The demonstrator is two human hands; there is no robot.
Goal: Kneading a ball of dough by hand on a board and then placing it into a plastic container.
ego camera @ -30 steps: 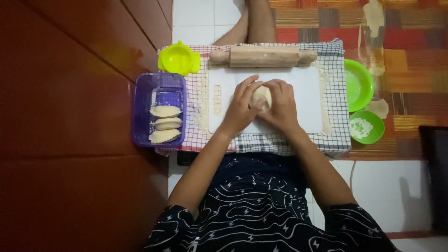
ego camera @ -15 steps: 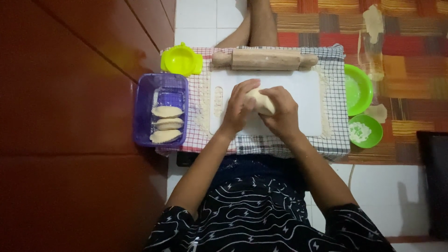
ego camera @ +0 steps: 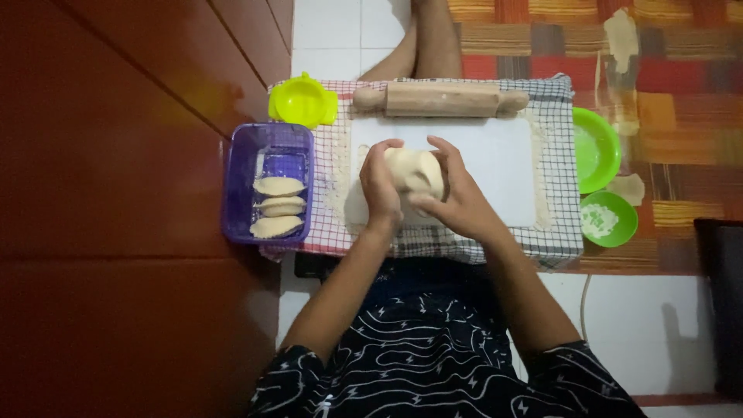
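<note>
A pale lump of dough (ego camera: pixel 416 171) is lifted a little above the white board (ego camera: pixel 495 166). My left hand (ego camera: pixel 379 188) grips its left side and my right hand (ego camera: pixel 453 197) wraps its right and lower side. The board lies on a checked cloth (ego camera: pixel 561 224) dusted with flour. A wooden rolling pin (ego camera: pixel 441 100) rests across the cloth's far edge, beyond both hands.
A purple plastic box (ego camera: pixel 267 151) at the left holds three folded pastries (ego camera: pixel 279 206). A yellow-green press mould (ego camera: pixel 303 101) sits behind it. Two green bowls (ego camera: pixel 600 147) (ego camera: pixel 611 219) stand at the right, the smaller with flour. Wooden cabinet doors (ego camera: pixel 116 193) fill the left.
Both hands have raised the dough from the board and turned it between the palms. The view has shifted slightly.
</note>
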